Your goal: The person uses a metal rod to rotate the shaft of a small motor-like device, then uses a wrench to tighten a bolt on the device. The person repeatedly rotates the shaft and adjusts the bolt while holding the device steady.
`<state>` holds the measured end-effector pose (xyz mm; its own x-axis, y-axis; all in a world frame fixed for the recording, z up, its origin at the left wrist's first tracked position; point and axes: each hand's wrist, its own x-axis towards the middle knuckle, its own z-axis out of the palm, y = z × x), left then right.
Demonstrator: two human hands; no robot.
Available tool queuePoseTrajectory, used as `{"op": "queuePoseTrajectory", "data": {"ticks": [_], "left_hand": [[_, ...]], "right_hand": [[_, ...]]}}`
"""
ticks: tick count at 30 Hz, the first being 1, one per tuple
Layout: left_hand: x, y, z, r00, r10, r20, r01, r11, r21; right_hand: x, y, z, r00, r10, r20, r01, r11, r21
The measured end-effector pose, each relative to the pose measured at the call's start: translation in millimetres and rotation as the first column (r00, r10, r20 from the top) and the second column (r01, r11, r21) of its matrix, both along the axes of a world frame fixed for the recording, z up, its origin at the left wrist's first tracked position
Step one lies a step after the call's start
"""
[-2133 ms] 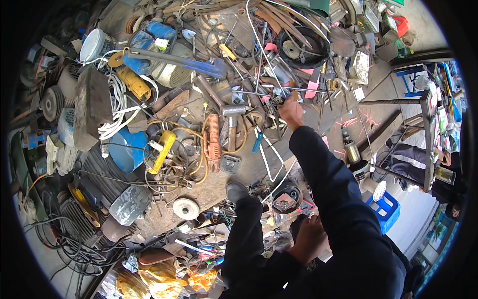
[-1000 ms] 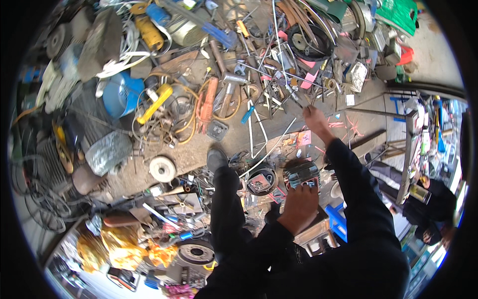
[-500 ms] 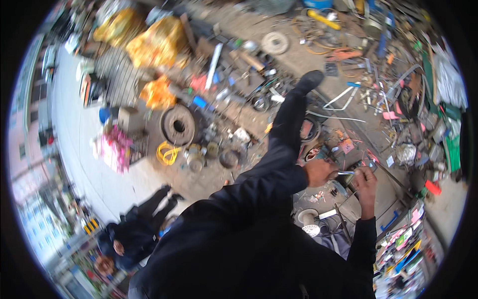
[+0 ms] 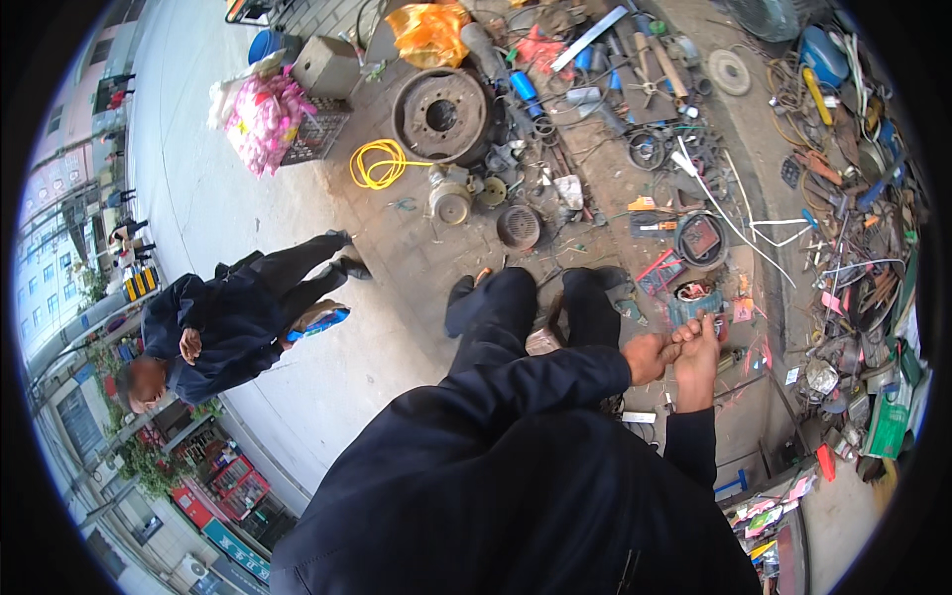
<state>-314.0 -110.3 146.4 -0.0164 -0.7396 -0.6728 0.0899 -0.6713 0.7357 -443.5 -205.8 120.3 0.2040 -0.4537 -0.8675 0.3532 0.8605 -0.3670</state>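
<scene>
My left hand point(image 4: 647, 358) is closed, its fingertips meeting those of my right hand point(image 4: 696, 359). The right fingers are bent and pressed together, pointing upward. Whatever lies between the two hands is hidden or too small to make out. Just beyond the hands, on the ground, is a grey-green motor-like part point(image 4: 697, 302) with copper-coloured windings. A round black-rimmed pan-like piece point(image 4: 700, 241) lies farther off, beside a red-framed piece point(image 4: 661, 272).
Scrap metal covers the ground ahead and right. A rusty wheel rim point(image 4: 441, 116), a yellow cable coil point(image 4: 382, 164) and a round grate point(image 4: 519, 227) lie to the left. Another person point(image 4: 223, 315) stands on the pavement at left. A pink bundle point(image 4: 265, 121) rests by a crate.
The view has swung round. My outstretched leg has come back, and both legs now show close to me. My hands have come together; the thin light-coloured stick between them no longer shows.
</scene>
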Motion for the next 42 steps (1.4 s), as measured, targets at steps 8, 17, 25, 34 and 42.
{"op": "queuePoseTrajectory", "data": {"ticks": [8, 17, 25, 34, 42], "left_hand": [[155, 157, -17, 0.975, -0.066, 0.211, 0.061, 0.998, 0.032], [372, 354, -30, 0.973, -0.111, 0.200, 0.140, 0.980, -0.138], [495, 501, -79, 0.963, -0.071, 0.261, 0.054, 0.996, 0.071], [606, 541, -200, 0.760, -0.104, 0.641, 0.091, 0.994, 0.053], [619, 457, -301, 0.580, -0.243, 0.777, 0.461, 0.885, -0.068]], "right_hand": [[160, 148, -27, 0.993, 0.117, -0.024, -0.113, 0.983, 0.148], [364, 360, -14, 0.992, 0.071, -0.102, -0.077, 0.996, -0.052], [421, 454, -5, 0.892, 0.270, -0.362, -0.225, 0.961, 0.163], [425, 495, -104, 0.873, 0.344, -0.346, -0.285, 0.935, 0.210], [433, 528, -275, 0.961, 0.155, -0.230, -0.135, 0.986, 0.100]]}}
